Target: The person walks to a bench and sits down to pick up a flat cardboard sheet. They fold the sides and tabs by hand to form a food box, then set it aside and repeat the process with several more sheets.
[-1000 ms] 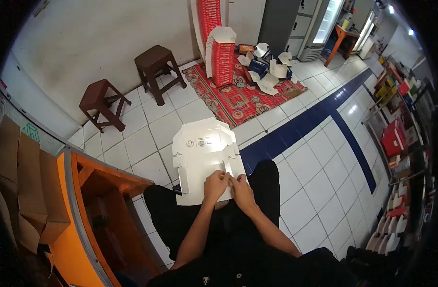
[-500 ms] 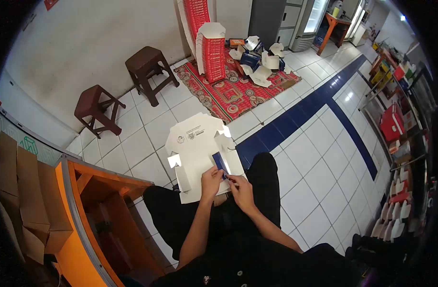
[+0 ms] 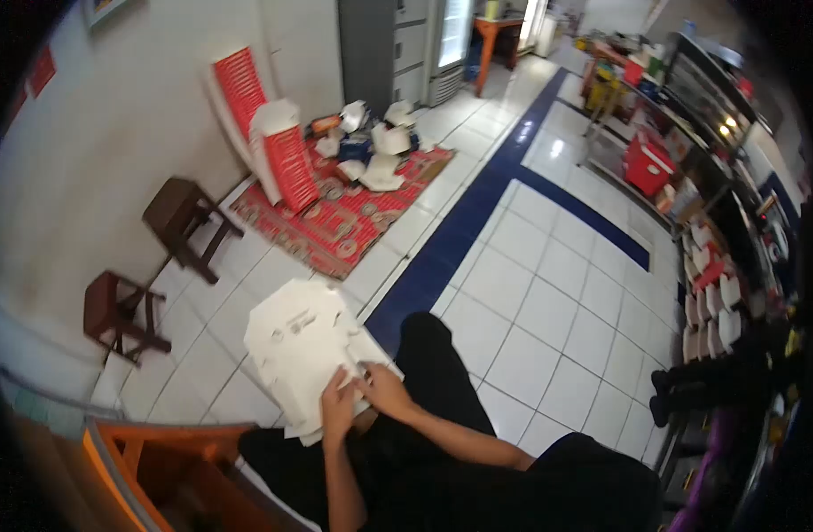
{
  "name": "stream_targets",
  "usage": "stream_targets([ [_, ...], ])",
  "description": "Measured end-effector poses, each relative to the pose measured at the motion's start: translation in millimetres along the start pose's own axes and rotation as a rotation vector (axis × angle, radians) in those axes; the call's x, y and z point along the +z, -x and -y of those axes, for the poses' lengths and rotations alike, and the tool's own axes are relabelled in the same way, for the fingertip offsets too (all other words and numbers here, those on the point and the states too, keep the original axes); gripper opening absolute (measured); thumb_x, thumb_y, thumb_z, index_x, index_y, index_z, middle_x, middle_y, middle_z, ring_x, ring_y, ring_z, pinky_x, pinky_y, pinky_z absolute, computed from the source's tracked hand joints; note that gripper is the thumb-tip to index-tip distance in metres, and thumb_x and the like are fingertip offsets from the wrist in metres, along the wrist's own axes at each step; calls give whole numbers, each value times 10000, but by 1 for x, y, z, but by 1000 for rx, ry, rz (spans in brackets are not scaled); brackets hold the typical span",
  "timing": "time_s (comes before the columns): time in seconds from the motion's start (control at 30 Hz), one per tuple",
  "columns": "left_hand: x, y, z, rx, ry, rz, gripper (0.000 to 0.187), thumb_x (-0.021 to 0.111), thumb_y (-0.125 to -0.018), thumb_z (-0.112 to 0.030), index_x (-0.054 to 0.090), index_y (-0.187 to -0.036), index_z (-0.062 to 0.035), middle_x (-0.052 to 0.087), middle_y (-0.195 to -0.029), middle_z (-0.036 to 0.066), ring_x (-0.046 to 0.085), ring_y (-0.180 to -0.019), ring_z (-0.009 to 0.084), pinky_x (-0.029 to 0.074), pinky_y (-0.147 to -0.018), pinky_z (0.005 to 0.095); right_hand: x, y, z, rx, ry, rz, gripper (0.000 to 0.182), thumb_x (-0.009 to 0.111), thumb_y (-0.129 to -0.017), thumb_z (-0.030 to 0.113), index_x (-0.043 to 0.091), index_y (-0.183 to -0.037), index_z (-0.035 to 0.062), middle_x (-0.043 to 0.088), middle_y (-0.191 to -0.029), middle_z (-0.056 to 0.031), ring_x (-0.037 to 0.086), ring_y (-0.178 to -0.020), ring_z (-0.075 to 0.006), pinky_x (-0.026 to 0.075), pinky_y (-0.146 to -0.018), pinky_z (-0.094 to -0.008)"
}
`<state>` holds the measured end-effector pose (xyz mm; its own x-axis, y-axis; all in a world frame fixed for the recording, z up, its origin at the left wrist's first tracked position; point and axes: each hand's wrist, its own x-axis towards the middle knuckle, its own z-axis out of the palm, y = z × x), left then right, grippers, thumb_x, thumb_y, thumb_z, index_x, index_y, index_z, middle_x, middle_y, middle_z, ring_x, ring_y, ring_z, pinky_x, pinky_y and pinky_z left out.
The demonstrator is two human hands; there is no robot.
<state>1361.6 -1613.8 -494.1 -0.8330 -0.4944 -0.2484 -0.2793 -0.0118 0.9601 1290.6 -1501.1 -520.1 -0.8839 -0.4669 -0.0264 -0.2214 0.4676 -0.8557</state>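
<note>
A white flat cardboard box (image 3: 286,341), partly folded, rests on my lap with small dark print near its far end. My left hand (image 3: 338,403) is at its near right part, fingers bent and closed on the cardboard. Right beside it, my right hand (image 3: 386,390) pinches the raised flap along the box's right side. The two sets of fingertips nearly meet there. Motion blur hides the exact fold between them.
Stacks of red-and-white flat boxes (image 3: 286,164) lean by the wall on a red patterned mat (image 3: 344,226). Folded boxes (image 3: 380,142) lie in a pile behind. Two brown stools (image 3: 184,226) stand at left. An orange cabinet (image 3: 149,434) is close on my left; crowded shelves line the right.
The view has swung to the right, so the room and the box sit further left and lower. The blue strip at my fingers no longer shows. Both hands stay at the box's right flap.
</note>
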Motion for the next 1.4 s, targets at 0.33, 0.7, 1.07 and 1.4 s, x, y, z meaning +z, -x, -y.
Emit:
stream_targets([
  [0.33, -124, 8, -32, -388, 206, -165, 654, 530, -942, -506, 460, -1332, 15, 575, -1214, 142, 552, -1145, 283, 447, -939, 410, -7, -21, 10, 34, -154, -105, 258, 495, -937, 133, 625, -1125, 15, 618, -1015, -231, 620, -898, -414, 506, -813, -453],
  [0.7, -128, 8, -13, -299, 469, -93, 608, 548, -914, -448, 425, -1327, -20, 539, -1217, 155, 587, -1084, 253, 552, -835, 396, -41, -14, 37, -91, -152, -21, 273, 462, -960, 142, 588, -1166, 14, 596, -984, -219, 597, -969, -383, 481, -865, -452],
  [1.07, -104, 9, -24, -210, 329, -340, 273, 652, -862, -316, 556, -992, -96, 528, -889, 14, 543, -765, 129, 442, -518, 261, -53, -9, 67, -152, -102, -207, 527, 633, -907, 325, 478, -1346, 80, 502, -1183, -227, 569, -1047, -393, 491, -876, -436],
  [1.4, -64, 5, -53, -69, 348, -498, 421, 650, -921, -335, 529, -1099, 27, 586, -999, 100, 621, -809, 158, 574, -568, 267, -42, 26, 90, -777, 88, 102, 244, 741, -728, 135, 641, -950, 136, 577, -972, -22, 574, -986, -226, 386, -1014, -500],
])
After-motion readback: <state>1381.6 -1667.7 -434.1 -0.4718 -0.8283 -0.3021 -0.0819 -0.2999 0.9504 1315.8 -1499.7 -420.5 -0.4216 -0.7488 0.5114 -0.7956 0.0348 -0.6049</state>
